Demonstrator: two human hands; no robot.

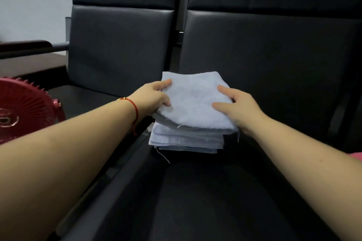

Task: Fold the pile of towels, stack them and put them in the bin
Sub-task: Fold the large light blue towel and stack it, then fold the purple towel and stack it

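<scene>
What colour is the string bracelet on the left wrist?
Red, with a small gold bead: the thin string bracelet, head view.

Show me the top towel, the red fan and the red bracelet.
top towel (194, 100): head view, bare middle of its upper face.
red fan (25, 103): head view, its grille.
red bracelet (134, 108): head view, cord on the left wrist.

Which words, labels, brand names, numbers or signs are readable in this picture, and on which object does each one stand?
None can be read.
The red fan has a round hub badge with a light mark; it is too blurred to tell whether it is text.
The towels, held by the left hand and the right hand, show no label or print.
The black seats show no writing.
</scene>
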